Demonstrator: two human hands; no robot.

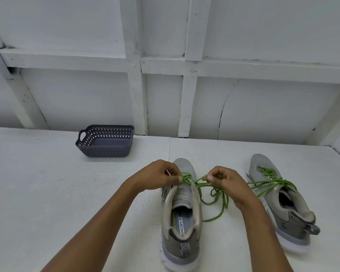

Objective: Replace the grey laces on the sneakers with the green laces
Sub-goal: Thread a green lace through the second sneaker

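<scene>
A grey sneaker [180, 216] stands in front of me on the white table, toe pointing away. A green lace [216, 197] runs through its front eyelets and trails in loops to the right. My left hand [157, 176] pinches the lace at the front eyelets. My right hand [226, 179] pinches another stretch of the same lace just right of the shoe. A second grey sneaker [283, 209] stands further right, with its own green lace [271, 178] threaded through it and hanging loose. No grey laces are in view.
A dark grey plastic basket [104, 149] sits at the back left of the table [47, 193], near the white panelled wall [165, 55]. The table's right edge runs close behind the second sneaker.
</scene>
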